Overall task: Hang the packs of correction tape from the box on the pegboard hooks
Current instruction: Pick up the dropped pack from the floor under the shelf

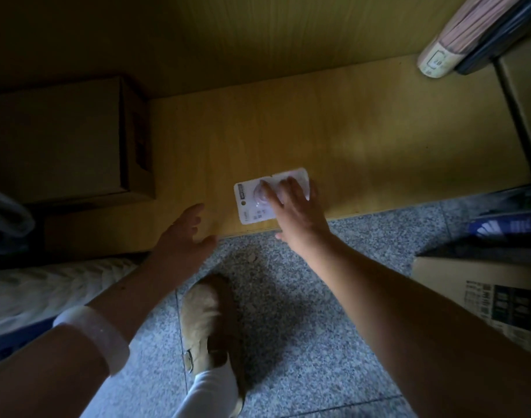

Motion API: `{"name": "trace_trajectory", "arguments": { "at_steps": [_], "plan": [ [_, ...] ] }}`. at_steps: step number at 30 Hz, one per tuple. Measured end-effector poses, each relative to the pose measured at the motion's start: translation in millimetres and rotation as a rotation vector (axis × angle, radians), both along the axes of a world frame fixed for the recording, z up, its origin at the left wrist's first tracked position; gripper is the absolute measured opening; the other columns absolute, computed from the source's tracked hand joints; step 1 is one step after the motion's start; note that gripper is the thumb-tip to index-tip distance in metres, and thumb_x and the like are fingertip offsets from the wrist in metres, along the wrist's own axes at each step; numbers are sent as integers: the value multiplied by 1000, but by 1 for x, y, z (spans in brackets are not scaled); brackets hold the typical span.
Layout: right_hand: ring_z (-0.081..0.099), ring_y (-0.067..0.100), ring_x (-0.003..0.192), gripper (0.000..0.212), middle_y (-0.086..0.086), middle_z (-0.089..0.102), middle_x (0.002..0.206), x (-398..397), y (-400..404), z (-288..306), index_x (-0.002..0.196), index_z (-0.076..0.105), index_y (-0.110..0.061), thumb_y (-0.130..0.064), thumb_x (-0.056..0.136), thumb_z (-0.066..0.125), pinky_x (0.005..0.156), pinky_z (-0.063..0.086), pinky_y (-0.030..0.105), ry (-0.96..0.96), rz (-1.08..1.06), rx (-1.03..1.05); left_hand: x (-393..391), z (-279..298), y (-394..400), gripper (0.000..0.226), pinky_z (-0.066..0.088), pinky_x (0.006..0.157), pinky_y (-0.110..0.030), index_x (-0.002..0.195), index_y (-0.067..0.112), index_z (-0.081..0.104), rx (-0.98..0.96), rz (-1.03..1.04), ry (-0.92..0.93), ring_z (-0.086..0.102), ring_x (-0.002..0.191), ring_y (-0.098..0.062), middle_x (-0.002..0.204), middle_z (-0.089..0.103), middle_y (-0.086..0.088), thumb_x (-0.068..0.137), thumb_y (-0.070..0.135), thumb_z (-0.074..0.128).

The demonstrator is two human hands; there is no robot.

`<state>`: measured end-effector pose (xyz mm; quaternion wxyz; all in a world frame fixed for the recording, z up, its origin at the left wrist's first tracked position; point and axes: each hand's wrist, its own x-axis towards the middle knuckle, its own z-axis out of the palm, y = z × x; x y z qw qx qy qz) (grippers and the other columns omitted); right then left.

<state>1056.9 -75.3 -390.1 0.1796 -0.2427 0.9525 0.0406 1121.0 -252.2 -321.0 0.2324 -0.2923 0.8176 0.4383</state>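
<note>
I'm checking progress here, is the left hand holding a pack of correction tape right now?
No, the left hand hovers empty with fingers spread over the wooden shelf, while only the right hand touches the pack of correction tape.

Dim, underexposed view; corners fall into deep shadow; soft blur; wide-angle bending at edges.

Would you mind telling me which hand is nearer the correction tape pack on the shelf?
Right. The right hand lies on the correction tape pack, fingers spread over it. The left hand is apart from it, off to its left near the shelf edge, holding nothing.
</note>
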Motion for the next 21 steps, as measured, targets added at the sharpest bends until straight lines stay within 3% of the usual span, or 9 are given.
{"name": "trace_trajectory", "arguments": {
  "at_steps": [1, 3, 6, 8, 10, 13, 16, 18, 21],
  "plan": [
    [60, 34, 103, 92, 15, 61, 108, 7, 1, -5, 125, 55, -15, -24, 40, 88, 91, 47, 54, 50, -11, -12, -1, 1, 0, 61, 39, 103, -42, 141, 14, 32, 4, 3, -3, 41, 128, -30, 140, 41, -17, 87, 4, 58],
    [64, 32, 78, 64, 13, 62, 84, 20, 4, -10, 102, 64, -9, -8, 41, 83, 74, 56, 45, 118, -25, -78, -1, 2, 1, 61, 39, 102, -38, 142, 14, 31, -8, -8, -5, 41, 128, -29, 140, 41, -17, 88, 6, 57],
    [63, 30, 69, 57, 15, 62, 81, 22, 9, 5, 98, 64, -3, -2, 43, 81, 53, 52, 33, 114, -82, -141, 1, 3, 7, 59, 37, 102, -38, 141, 13, 32, 10, -18, -33, 41, 127, -30, 139, 40, -17, 89, 6, 56],
    [59, 31, 90, 57, 17, 58, 104, 20, 8, 25, 120, 52, -2, -6, 67, 73, 60, 51, 34, 5, -134, -228, 1, 8, 10, 58, 36, 104, -39, 141, 15, 33, 72, 31, -50, 42, 127, -30, 139, 41, -17, 89, 7, 57],
    [56, 30, 97, 43, 16, 54, 112, 24, 1, 45, 125, 46, -3, -7, 84, 59, 59, 47, 34, -3, -194, -330, 2, 18, 18, 57, 37, 103, -37, 141, 18, 33, 116, 72, -100, 46, 124, -27, 135, 47, -9, 90, 18, 57],
    [56, 31, 93, 32, 16, 55, 106, 40, -12, 84, 114, 51, -3, -8, 84, 59, 55, 45, 33, 38, -237, -429, 3, 43, 35, 42, 39, 97, -36, 132, 21, 43, 367, 191, -127, 52, 115, -20, 123, 58, -1, 92, 34, 51],
    [51, 27, 102, 38, 12, 49, 114, 58, -14, 127, 114, 47, -8, -14, 81, 64, 63, 44, 30, 45, -221, -478, 7, 68, 53, 15, 46, 97, -38, 97, 15, 59, 493, 379, 2, 60, 103, -24, 102, 65, -9, 95, 24, 48],
    [42, 25, 116, 50, 9, 38, 129, 66, -1, 155, 122, 41, -13, -26, 81, 66, 80, 45, 31, -116, -237, -436, 15, 86, 60, 14, 55, 86, -34, 88, 11, 60, 455, 465, 80, 67, 91, -26, 99, 67, -15, 94, 20, 50],
    [35, 28, 128, 71, 11, 31, 141, 69, 29, 205, 134, 37, -17, -44, 77, 69, 99, 42, 37, -368, -237, -411, 35, 123, 67, 17, 58, 59, -23, 97, 7, 59, 529, 447, 86, 70, 72, -19, 92, 69, -14, 95, 20, 49]
  ]
}}
